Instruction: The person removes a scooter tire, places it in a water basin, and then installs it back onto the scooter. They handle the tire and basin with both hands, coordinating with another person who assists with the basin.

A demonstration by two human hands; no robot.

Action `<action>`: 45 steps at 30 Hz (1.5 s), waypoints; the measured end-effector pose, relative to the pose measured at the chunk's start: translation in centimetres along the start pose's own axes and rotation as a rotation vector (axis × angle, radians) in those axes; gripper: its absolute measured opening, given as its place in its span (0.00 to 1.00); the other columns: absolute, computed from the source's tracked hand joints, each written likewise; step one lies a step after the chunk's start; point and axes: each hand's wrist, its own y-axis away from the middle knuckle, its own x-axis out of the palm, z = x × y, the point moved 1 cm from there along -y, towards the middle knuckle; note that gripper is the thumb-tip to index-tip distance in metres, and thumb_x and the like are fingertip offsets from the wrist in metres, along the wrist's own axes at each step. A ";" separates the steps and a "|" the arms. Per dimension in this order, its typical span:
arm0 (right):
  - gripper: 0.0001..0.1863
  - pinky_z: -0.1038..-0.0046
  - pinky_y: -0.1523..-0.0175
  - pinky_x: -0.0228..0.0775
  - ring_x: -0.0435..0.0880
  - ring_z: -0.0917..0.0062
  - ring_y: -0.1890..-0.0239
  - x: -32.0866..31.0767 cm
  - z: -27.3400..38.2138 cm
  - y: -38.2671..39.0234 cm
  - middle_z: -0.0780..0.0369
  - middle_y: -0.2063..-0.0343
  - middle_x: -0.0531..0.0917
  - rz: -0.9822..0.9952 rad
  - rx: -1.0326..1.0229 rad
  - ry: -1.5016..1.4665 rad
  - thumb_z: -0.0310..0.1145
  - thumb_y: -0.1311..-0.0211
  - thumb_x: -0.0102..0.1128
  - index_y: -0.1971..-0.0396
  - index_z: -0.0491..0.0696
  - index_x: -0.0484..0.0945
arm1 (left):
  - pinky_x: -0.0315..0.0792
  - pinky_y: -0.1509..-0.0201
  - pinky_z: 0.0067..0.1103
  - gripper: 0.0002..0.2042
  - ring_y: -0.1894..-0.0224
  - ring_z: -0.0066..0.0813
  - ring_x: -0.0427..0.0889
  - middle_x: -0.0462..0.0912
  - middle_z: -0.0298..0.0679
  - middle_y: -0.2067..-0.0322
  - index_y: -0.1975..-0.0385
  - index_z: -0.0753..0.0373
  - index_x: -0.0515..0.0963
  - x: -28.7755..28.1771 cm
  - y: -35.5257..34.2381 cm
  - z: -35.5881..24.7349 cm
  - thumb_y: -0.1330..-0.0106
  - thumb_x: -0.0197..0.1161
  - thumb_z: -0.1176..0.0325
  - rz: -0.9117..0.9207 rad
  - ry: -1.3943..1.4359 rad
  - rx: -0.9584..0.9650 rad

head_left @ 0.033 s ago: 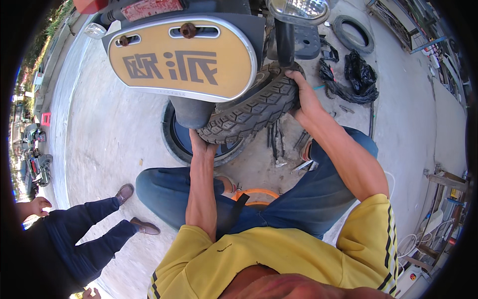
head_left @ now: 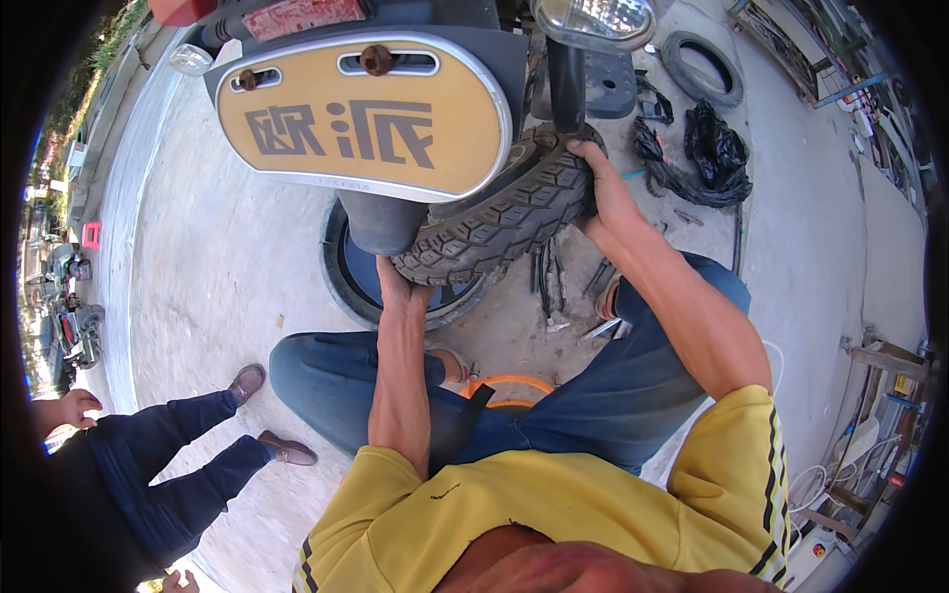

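Note:
A black knobby tyre sits tilted under the rear of a scooter, below its yellow oval plate with dark lettering. My left hand grips the tyre's lower left end, its fingers mostly hidden beneath the tread. At the upper right end, my right hand holds the tyre with the thumb on top and the other fingers out of sight. A dark mudguard hangs beside my left hand. Lower down, another round tyre lies on the floor, partly covered by the one I hold.
Black plastic bags and a loose tyre lie at the far right. Hand tools are on the concrete by my right foot. An orange stool is beneath me. Another person's legs stand at the left. A cluttered rack lines the right.

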 end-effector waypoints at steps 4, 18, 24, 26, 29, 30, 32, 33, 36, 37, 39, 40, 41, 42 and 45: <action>0.18 0.63 0.43 0.79 0.89 0.73 0.56 -0.6 -0.1 -0.5 0.65 0.59 0.89 -0.011 0.031 0.022 0.47 0.34 0.67 0.53 0.51 0.82 | 0.73 0.28 0.46 0.31 0.34 0.48 0.80 0.79 0.49 0.34 0.31 0.64 0.73 0.1 0.1 0.2 0.20 0.49 0.44 -0.045 0.005 0.002; 0.18 0.65 0.54 0.80 0.88 0.74 0.61 -1.3 0.2 -0.1 0.65 0.62 0.88 0.022 -0.005 -0.044 0.46 0.37 0.70 0.54 0.49 0.82 | 0.73 0.29 0.48 0.31 0.33 0.49 0.80 0.80 0.49 0.34 0.31 0.63 0.73 0.1 -0.4 1.0 0.20 0.48 0.43 -0.087 -0.023 0.015; 0.17 0.65 0.48 0.81 0.89 0.73 0.59 -0.2 0.6 0.5 0.63 0.60 0.89 0.001 0.019 -0.029 0.43 0.32 0.66 0.53 0.46 0.82 | 0.72 0.27 0.45 0.32 0.31 0.49 0.77 0.76 0.49 0.31 0.28 0.64 0.69 0.8 0.5 0.8 0.19 0.45 0.43 -0.054 -0.089 0.036; 0.17 0.66 0.49 0.81 0.89 0.74 0.60 -0.5 0.9 0.8 0.64 0.61 0.89 0.002 0.037 -0.023 0.43 0.33 0.66 0.53 0.46 0.83 | 0.72 0.26 0.44 0.33 0.30 0.48 0.76 0.76 0.48 0.30 0.27 0.64 0.69 1.0 0.5 1.1 0.19 0.45 0.43 -0.046 -0.077 0.035; 0.17 0.65 0.49 0.81 0.89 0.74 0.60 -0.7 1.4 1.3 0.65 0.61 0.89 -0.001 0.025 -0.043 0.43 0.33 0.66 0.53 0.47 0.83 | 0.71 0.26 0.44 0.33 0.30 0.47 0.76 0.76 0.48 0.30 0.27 0.64 0.69 1.0 0.5 1.4 0.19 0.46 0.43 -0.009 -0.100 0.005; 0.17 0.65 0.48 0.81 0.89 0.74 0.59 -0.8 1.6 1.4 0.65 0.61 0.89 -0.018 0.018 -0.033 0.43 0.33 0.67 0.53 0.47 0.83 | 0.71 0.26 0.44 0.34 0.30 0.47 0.77 0.76 0.48 0.30 0.27 0.63 0.69 0.5 0.1 1.5 0.20 0.47 0.41 0.060 -0.084 -0.028; 0.17 0.65 0.48 0.81 0.90 0.74 0.59 -1.6 2.0 1.6 0.65 0.61 0.89 -0.051 0.006 -0.010 0.43 0.34 0.68 0.53 0.48 0.83 | 0.73 0.27 0.45 0.33 0.33 0.48 0.79 0.78 0.49 0.33 0.30 0.64 0.71 0.4 0.1 2.1 0.21 0.51 0.41 0.072 -0.030 -0.053; 0.17 0.65 0.47 0.81 0.89 0.74 0.59 -2.1 2.2 1.7 0.64 0.60 0.89 -0.059 -0.001 -0.011 0.42 0.34 0.69 0.53 0.48 0.83 | 0.74 0.28 0.46 0.33 0.34 0.48 0.80 0.79 0.50 0.34 0.31 0.64 0.72 0.7 0.2 2.6 0.22 0.53 0.41 0.078 -0.003 -0.065; 0.17 0.65 0.45 0.81 0.89 0.74 0.58 -3.5 2.8 2.2 0.65 0.61 0.89 -0.075 -0.028 -0.050 0.42 0.35 0.71 0.52 0.49 0.83 | 0.73 0.28 0.46 0.34 0.33 0.48 0.79 0.79 0.50 0.33 0.30 0.64 0.71 1.7 0.7 4.0 0.22 0.54 0.41 0.008 -0.014 -0.064; 0.17 0.65 0.45 0.81 0.89 0.74 0.57 -3.9 3.2 2.3 0.64 0.60 0.89 -0.060 -0.047 -0.037 0.41 0.34 0.71 0.52 0.49 0.83 | 0.73 0.27 0.45 0.34 0.33 0.48 0.79 0.78 0.50 0.33 0.30 0.64 0.71 2.0 0.8 4.5 0.22 0.54 0.41 -0.015 -0.018 -0.058; 0.16 0.65 0.44 0.81 0.89 0.73 0.57 -4.2 4.0 3.2 0.64 0.60 0.89 -0.039 -0.078 -0.024 0.40 0.34 0.70 0.51 0.48 0.82 | 0.72 0.26 0.43 0.34 0.31 0.46 0.77 0.76 0.46 0.31 0.28 0.62 0.70 2.7 1.3 5.4 0.21 0.50 0.40 0.001 -0.077 -0.018; 0.22 0.64 0.51 0.81 0.87 0.77 0.58 -3.9 4.2 3.7 0.66 0.58 0.86 -0.003 -0.154 0.013 0.42 0.38 0.72 0.48 0.50 0.79 | 0.71 0.26 0.42 0.34 0.30 0.44 0.76 0.76 0.45 0.30 0.27 0.61 0.69 2.8 1.4 5.9 0.20 0.49 0.40 0.009 -0.107 0.001; 0.22 0.63 0.51 0.81 0.87 0.77 0.58 -3.9 4.4 3.8 0.66 0.58 0.86 0.013 -0.159 0.011 0.41 0.37 0.72 0.47 0.50 0.78 | 0.71 0.25 0.41 0.34 0.30 0.44 0.76 0.76 0.45 0.30 0.27 0.61 0.69 2.6 1.4 6.0 0.20 0.49 0.40 0.018 -0.113 0.016; 0.22 0.63 0.51 0.81 0.87 0.77 0.58 -3.9 4.6 3.9 0.66 0.58 0.86 0.030 -0.164 0.008 0.41 0.37 0.72 0.46 0.50 0.78 | 0.71 0.25 0.41 0.34 0.30 0.44 0.76 0.76 0.45 0.30 0.27 0.61 0.68 2.3 1.4 6.0 0.20 0.49 0.40 0.026 -0.118 0.030; 0.25 0.62 0.50 0.82 0.87 0.76 0.57 -4.4 5.1 3.6 0.65 0.57 0.85 0.059 -0.161 0.034 0.41 0.38 0.72 0.44 0.49 0.76 | 0.70 0.25 0.41 0.33 0.30 0.46 0.76 0.75 0.47 0.30 0.26 0.63 0.68 2.3 1.6 6.3 0.20 0.50 0.42 0.064 -0.077 0.024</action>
